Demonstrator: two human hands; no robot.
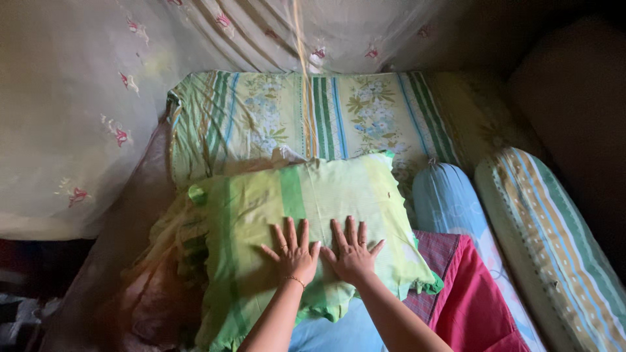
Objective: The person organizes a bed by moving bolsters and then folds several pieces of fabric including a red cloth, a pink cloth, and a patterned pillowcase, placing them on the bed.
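Two bare arms come up from the bottom middle of the frame. Left hand [293, 252] and right hand [352, 251] lie flat, side by side, fingers spread wide, gripping nothing, on the green pillow [306, 221] in the middle. It already lies on the bed, looking almost patted smooth. Right of it are a red cloth [469, 300], a blue bolster [447, 199] and a striped bolster [548, 234]. Behind lies a flowered pillow [293, 114], then the mosquito net [72, 98] at the upper left.

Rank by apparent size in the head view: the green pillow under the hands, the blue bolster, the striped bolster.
1. green pillow, largest.
2. striped bolster.
3. blue bolster, smallest, though partly covered by red cloth, so unsure.
Both hands, left hand and right hand, lie flat on the pillow.
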